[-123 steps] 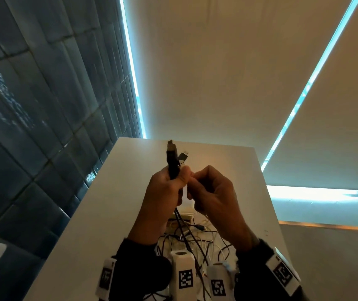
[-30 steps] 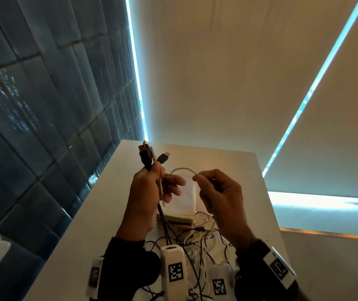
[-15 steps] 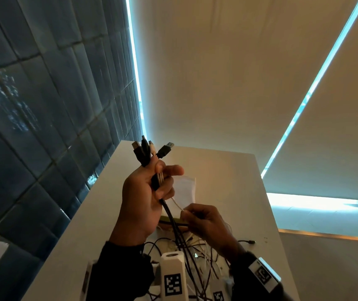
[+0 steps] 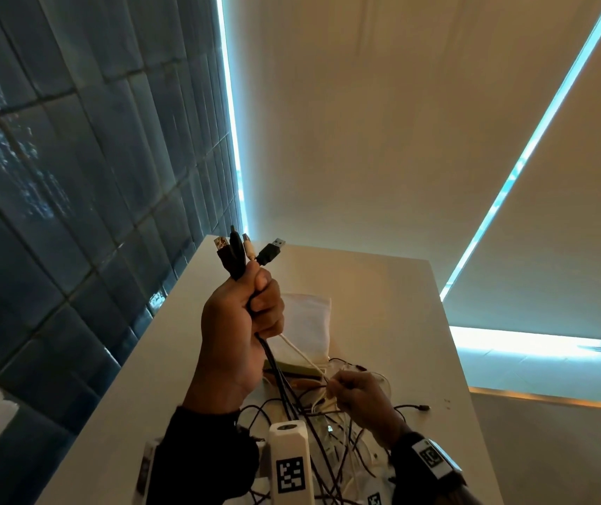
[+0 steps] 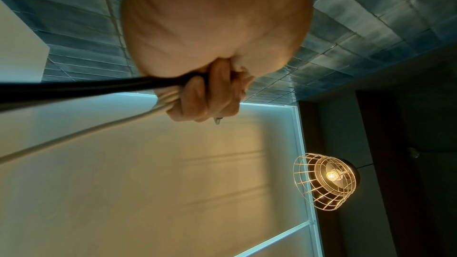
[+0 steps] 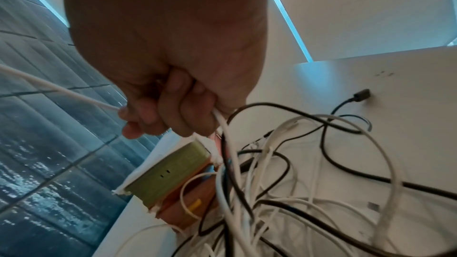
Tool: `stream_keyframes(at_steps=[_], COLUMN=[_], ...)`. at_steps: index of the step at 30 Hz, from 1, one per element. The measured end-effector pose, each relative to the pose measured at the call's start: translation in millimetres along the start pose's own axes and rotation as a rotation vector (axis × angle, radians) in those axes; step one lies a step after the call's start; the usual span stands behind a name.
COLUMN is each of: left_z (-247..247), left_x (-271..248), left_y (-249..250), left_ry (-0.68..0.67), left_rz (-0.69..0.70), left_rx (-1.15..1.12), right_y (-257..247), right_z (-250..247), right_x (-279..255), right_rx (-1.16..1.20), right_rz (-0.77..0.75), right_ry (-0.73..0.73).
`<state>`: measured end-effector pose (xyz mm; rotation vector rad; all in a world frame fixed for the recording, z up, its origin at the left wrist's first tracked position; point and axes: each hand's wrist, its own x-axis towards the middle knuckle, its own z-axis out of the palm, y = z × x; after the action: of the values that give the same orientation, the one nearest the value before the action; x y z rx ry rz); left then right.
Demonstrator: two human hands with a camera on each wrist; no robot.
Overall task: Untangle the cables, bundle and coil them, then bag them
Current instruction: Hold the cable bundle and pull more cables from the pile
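Surface: white table (image 4: 382, 286) beside a dark tiled wall (image 4: 73, 176).
Nearest: tangled cables (image 6: 309, 192), black and white, heaped loose on the table's near end.
Right hand (image 4: 359, 393): low over the heap, fingers curled round a white cable (image 6: 61, 91).
Left hand (image 4: 240, 322): raised, fist clenched round a bunch of cables, plug ends (image 4: 244, 249) sticking up.
Farther: white bag (image 4: 306, 322) lying flat, nothing in it yet as far as shown.
Progress: early, by my judgement; ends gathered, untangling under way, coiling and bagging still to do.

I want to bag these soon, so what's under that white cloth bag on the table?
The white cloth bag lies on a green box, which sits on an orange-brown box. Loose cables cover their near side; anything beneath them is hidden.
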<state>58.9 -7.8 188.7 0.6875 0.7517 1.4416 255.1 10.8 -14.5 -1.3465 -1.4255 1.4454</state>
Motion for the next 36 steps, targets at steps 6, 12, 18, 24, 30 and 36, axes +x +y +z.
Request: stream_keyframes(at_steps=[6, 12, 18, 24, 30, 36], left_z=[1.1, 2.7, 9.0, 11.9, 9.0, 6.8], left_x=[3.3, 8.5, 6.6, 3.9, 1.3, 0.8], left_y=[2.2, -4.5, -6.5, 3.9, 4.0, 4.4], left_ry=[-0.018, 0.074, 0.07, -0.042, -0.088, -0.075], left_rz=[-0.021, -0.033, -0.043, -0.057, -0.043, -0.029], left_rx=[0.043, 0.179, 0.327, -0.039, -0.057, -0.053], right_y=[-31.1, -128.9, -177.2, -157.1, -117.5, -82.3], right_z=[-1.2, -1.7, 13.9, 20.2, 15.4, 12.2], right_x=[-2.3, -19.1, -41.0, -46.1, -36.3, -21.6], right_rx=[-0.138, 0.196, 0.257, 0.23, 0.274, 0.227], right_rz=[-0.02, -0.3, -0.58, -0.348, -0.135, -0.042], right_ry=[0.263, 0.301, 0.047, -0.183, -0.13, -0.054])
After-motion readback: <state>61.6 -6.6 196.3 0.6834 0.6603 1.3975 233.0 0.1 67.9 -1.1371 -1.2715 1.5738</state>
